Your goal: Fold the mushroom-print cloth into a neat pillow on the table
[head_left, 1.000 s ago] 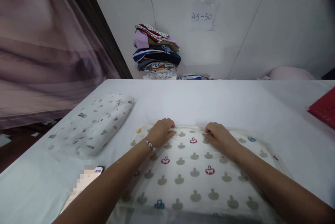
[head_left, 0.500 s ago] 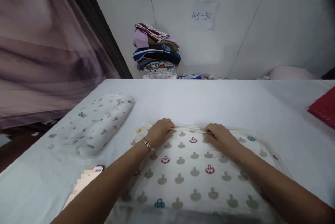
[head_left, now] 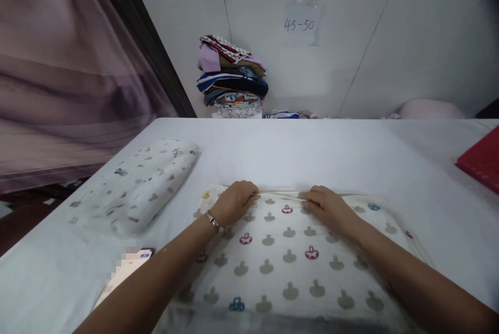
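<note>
Cloth (head_left: pixel 288 240) lies before us on the counter (head_left: pixel 351 152), its print facing up. At its far edge, our left hand (head_left: pixel 236 202) and right hand (head_left: pixel 326 206) each pinch it, set apart. To do this well, we should hold both pinches level and the edge between them taut, easing out ripples. Further off, a pile (head_left: pixel 234 84) stands by the wall (head_left: pixel 315 76).

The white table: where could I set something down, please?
The table is bare behind the held cloth, between the folded cloth at left and red object at right. The near middle is crowded: left hand and right hand at the held cloth, phone by the left forearm.
</note>
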A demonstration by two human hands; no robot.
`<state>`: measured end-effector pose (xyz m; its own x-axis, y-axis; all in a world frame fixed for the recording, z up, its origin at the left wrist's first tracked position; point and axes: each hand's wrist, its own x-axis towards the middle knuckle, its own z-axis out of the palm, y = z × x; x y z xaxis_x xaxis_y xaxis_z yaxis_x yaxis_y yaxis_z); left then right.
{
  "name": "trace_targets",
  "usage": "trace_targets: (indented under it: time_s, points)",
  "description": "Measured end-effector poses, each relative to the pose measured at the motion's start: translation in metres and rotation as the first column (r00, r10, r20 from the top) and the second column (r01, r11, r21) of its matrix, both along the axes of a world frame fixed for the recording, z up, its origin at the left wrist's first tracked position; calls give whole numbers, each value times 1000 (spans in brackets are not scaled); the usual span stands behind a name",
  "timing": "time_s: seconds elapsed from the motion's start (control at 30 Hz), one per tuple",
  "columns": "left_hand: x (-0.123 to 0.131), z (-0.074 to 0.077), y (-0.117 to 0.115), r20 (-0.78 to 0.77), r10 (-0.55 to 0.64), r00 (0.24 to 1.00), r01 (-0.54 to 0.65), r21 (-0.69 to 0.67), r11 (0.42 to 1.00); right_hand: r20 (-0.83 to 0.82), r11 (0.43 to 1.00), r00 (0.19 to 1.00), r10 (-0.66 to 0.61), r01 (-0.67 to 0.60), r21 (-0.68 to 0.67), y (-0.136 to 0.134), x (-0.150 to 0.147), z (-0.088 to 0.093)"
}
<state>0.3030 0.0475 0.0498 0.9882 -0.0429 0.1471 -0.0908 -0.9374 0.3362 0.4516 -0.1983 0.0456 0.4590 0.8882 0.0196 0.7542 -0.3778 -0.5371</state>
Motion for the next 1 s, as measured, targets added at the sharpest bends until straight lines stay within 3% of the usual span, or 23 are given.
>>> trace_targets:
  time_s: [0.33, 0.7, 0.8, 1.0]
  points:
    - [-4, 0, -3, 97, -22, 995, 19, 34, 999, 119, 997, 993, -26, 17, 80, 6, 9, -16]
    - [-14, -3, -4, 132, -49, 990, 38, 80, 996, 100, 1000, 995, 4, -6, 22, -8, -11, 3]
    - [-13, -2, -6, 89, -30, 996, 20, 113, 993, 105, 998, 993, 53, -50, -28, -5, -11, 4]
    - [8, -1, -8, -50, 99, 994, -91, 145, 985, 127, 996, 992, -8, 20, -92, 13, 3, -4]
